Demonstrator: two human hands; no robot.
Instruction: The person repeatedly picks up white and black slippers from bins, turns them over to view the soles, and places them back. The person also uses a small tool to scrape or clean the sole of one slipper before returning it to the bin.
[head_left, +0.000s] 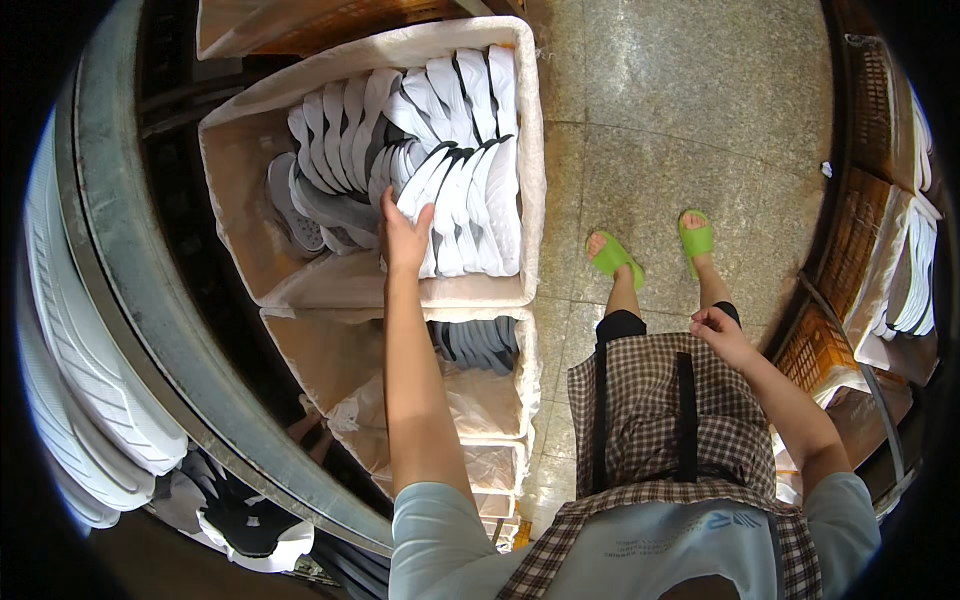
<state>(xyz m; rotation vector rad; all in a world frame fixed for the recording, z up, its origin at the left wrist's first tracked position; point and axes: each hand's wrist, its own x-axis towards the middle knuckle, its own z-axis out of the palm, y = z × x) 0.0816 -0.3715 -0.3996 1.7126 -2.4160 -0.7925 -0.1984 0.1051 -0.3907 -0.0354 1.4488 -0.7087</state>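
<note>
Touching the left end of the near row of white soles (470, 215) with the left hand (406, 242), thumb and fingers parted around the edges; cannot tell whether gripping or merely resting there. Holding nothing visible in the right hand (722, 335), loosely bent just in front of the checked apron (640, 400); cannot tell how fully closed.

Standing on a speckled floor (690, 120), with a grey metal rail (110, 210) at far left. Working over a large lined bin (528, 180), packed with the white soles in 2 rows at its right side and with grey soles (350, 210) at lower left. Nearer the body, adjoining it, to be seen: a smaller lined bin (530, 385) with dark grey soles (475, 343) at its right end. Down on the floor, wearing 2 green sandals (612, 258).

Judging by the contact, probably at the step of handling soles inside the large bin. For any further move, likely calling for a careful closing on thin edges, without tipping neighbours.
</note>
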